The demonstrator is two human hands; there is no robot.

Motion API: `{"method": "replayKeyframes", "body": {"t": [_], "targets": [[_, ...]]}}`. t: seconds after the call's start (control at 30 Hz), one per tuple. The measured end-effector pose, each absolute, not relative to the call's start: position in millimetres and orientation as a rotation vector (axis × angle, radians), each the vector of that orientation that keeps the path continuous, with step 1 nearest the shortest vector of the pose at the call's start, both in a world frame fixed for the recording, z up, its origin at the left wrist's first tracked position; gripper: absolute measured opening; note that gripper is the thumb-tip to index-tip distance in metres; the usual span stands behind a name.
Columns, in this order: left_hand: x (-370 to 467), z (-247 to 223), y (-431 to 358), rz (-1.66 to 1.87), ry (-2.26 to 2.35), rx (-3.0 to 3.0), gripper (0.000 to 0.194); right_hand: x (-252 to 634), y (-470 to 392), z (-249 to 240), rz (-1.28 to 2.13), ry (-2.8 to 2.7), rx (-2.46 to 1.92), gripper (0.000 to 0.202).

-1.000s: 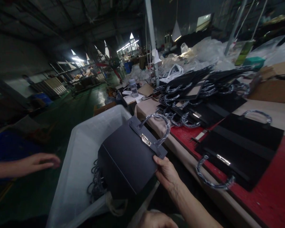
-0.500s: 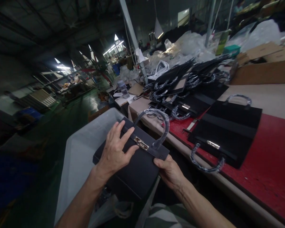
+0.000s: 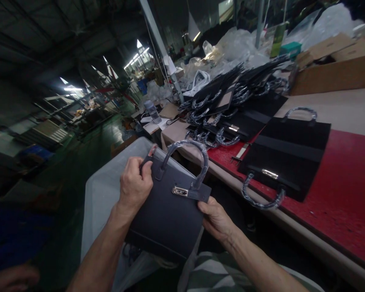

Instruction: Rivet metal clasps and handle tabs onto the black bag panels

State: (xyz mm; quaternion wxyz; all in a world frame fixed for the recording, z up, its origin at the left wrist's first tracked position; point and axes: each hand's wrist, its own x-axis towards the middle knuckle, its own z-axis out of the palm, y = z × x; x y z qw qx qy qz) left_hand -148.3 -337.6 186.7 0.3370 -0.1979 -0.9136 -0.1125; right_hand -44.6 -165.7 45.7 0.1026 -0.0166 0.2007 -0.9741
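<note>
Dark bag [image 3: 166,211] is being held before the pale bin [image 3: 100,194], its upper corners being gripped by left hand [image 3: 135,182] and right hand [image 3: 215,217]; ideally both edges are being supported evenly, no pressure being put on the metal clasp [image 3: 179,191]

Bag [image 3: 167,213] near-black — bin [image 3: 100,194] grey, mat [image 3: 353,194] red, carton [image 3: 337,79] brown — lap cloth [image 3: 211,272] green-white patterned.
</note>
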Motion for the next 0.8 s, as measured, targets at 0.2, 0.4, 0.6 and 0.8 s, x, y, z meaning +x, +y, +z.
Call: {"method": "replayKeyframes", "body": {"t": [0.2,0.4,0.6,0.8], "targets": [[-136.6,200.9,-329.3,-0.462,-2.407,-0.382,0.015,-47.7,-162.0,39.3,-2.946,0.573,0.004,0.044],[-139.7,198.3,-325.0,-0.529,-2.432,-0.354,0.016,-45.0,-160.8,38.3,-2.945,0.553,0.018,0.041],[-151.0,191.4,-327.3,-0.523,-2.463,-0.295,0.019,-40.6,-161.2,35.1,-2.944,0.510,0.104,0.042],[-161.6,187.5,-326.1,-0.520,-2.572,-0.277,0.020,-36.9,-154.6,34.3,-2.854,0.452,0.040,0.054]]}}
